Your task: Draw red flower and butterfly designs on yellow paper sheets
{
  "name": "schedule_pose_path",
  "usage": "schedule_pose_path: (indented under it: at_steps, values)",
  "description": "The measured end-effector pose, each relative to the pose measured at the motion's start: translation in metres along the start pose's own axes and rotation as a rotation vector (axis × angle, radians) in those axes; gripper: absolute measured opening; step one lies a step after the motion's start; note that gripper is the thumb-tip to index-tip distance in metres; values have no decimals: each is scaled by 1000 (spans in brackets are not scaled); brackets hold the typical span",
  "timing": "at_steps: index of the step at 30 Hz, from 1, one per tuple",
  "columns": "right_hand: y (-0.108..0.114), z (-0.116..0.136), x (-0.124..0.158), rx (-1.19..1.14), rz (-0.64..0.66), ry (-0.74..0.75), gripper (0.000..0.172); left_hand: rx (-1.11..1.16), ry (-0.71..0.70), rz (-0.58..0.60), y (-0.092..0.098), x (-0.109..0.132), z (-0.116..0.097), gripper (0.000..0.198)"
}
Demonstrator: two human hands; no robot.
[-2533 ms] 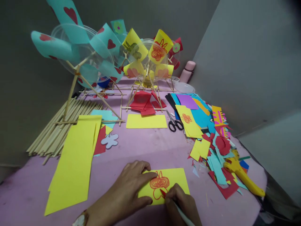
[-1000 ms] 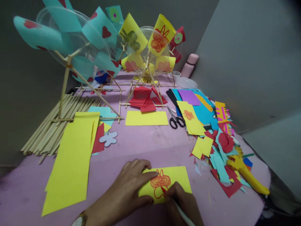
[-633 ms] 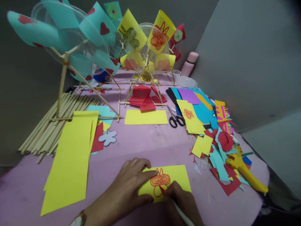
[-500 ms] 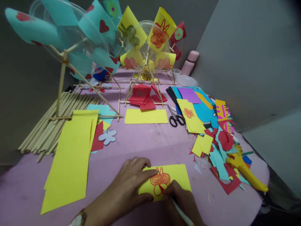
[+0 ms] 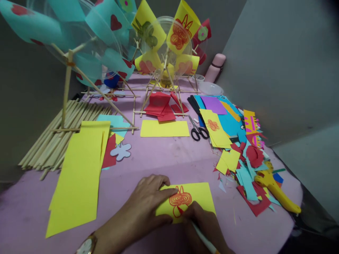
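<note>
My left hand (image 5: 148, 204) lies flat with fingers spread, pressing down the left part of a small yellow paper card (image 5: 201, 195) on the pink table (image 5: 169, 158). My right hand (image 5: 205, 225) is closed around a red marker pen (image 5: 198, 233) whose tip touches the card below an orange-red spiral drawing (image 5: 180, 199). A watch (image 5: 86, 247) shows on my left wrist.
A large yellow sheet (image 5: 79, 176) lies to the left beside a bundle of wooden sticks (image 5: 53, 137). Two paper wheels on stick frames, teal (image 5: 79, 38) and yellow (image 5: 166, 46), stand at the back. Scissors (image 5: 197, 130), another yellow sheet (image 5: 164, 128), paper scraps (image 5: 246, 169) and a yellow cutter (image 5: 277, 192) lie to the right.
The view has tilted slightly, so the table items sit a little higher in the picture. The pen tip has kept working at the lower part of the drawing; my left hand stays on the card.
</note>
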State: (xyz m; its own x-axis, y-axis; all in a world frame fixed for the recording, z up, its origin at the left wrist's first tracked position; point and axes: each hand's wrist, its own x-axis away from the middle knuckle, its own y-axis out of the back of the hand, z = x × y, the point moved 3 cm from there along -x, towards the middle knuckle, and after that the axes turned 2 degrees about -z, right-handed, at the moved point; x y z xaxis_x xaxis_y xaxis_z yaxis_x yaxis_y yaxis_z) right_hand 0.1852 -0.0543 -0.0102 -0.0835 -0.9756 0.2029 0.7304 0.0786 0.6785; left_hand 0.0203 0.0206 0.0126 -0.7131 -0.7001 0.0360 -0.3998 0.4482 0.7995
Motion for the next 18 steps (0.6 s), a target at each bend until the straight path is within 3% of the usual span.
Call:
schedule_pose_path:
  at_steps: [11, 18]
  values:
    - [-31, -35, -8, 10, -34, -14, 10, -4, 14, 9, -4, -1, 6, 71]
    - [-10, -14, -4, 17, -2, 67, 9, -5, 34, 58, -1, -1, 1, 66]
